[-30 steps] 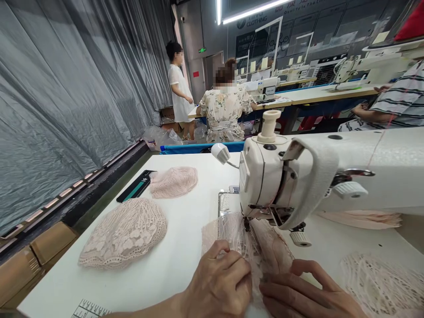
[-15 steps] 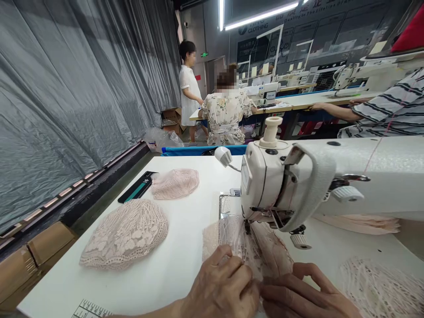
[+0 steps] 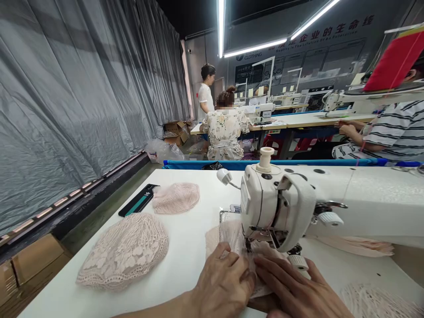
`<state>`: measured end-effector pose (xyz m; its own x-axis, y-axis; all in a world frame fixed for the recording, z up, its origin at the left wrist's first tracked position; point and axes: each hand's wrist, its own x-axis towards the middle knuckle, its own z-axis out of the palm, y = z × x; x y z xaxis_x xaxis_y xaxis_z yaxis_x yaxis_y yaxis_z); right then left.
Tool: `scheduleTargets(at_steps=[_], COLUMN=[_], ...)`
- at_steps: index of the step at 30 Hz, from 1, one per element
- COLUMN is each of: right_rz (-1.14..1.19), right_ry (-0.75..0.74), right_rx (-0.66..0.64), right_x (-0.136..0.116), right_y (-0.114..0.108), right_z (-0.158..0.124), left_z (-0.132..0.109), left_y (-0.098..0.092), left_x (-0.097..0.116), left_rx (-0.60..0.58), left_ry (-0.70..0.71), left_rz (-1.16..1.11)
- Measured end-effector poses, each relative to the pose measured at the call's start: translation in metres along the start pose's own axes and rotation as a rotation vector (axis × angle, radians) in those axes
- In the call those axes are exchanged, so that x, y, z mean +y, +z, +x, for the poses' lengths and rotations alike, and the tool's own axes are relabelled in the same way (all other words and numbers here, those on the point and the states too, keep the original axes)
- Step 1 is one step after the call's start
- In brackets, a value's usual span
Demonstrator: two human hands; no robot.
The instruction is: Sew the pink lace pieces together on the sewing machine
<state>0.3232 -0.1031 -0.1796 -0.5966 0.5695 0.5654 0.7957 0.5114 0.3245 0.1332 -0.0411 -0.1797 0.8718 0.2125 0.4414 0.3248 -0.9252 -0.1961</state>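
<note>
Pale pink lace fabric [image 3: 232, 234] lies under the needle area of a white sewing machine [image 3: 261, 203]. On the near side of the needle, my left hand [image 3: 225, 280] has curled fingers closed on the lace. My right hand [image 3: 293, 285] rests beside it, its fingers stretched out flat over the fabric just below the machine head. The tips of both hands almost meet, and they hide much of the cloth between them.
Left on the white table [image 3: 185, 256] are a large lace piece [image 3: 129, 251], a smaller pink piece [image 3: 177, 198] and a black-and-green case [image 3: 139, 201]. More lace [image 3: 377, 302] lies at the right. Co-workers sit and stand beyond the blue-edged table.
My right hand has moved forward, toward the needle, and its fingers have straightened over the fabric. My left hand stays on the lace. The camera view has tilted up.
</note>
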Motion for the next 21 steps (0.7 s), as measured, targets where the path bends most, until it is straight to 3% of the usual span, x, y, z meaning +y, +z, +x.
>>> scheduleTargets(at_steps=[4, 9, 13, 16, 19, 21], right_rz=[-0.029, -0.041, -0.08, -0.048, 0.088, 0.178], right_ry=[0.005, 0.015, -0.009, -0.045, 0.058, 0.134], right_rx=[-0.048, -0.056, -0.056, 0.016, 0.15, 0.125], right_x=[0.006, 0.012, 0.012, 0.009, 0.006, 0.007], right_y=[0.009, 0.014, 0.015, 0.02, 0.023, 0.02], right_z=[-0.001, -0.003, -0.006, -0.011, -0.016, -0.019], left_z=[0.006, 0.009, 0.009, 0.008, 0.007, 0.005], left_y=[0.002, 0.004, 0.004, 0.005, 0.005, 0.006], left_x=[-0.008, -0.013, -0.014, -0.011, -0.006, -0.004], left_rx=[-0.088, -0.096, -0.062, -0.007, 0.079, 0.121], left_ry=[-0.053, -0.057, -0.061, -0.054, -0.018, 0.012], left_rz=[-0.002, -0.025, -0.026, 0.001, -0.01, -0.011])
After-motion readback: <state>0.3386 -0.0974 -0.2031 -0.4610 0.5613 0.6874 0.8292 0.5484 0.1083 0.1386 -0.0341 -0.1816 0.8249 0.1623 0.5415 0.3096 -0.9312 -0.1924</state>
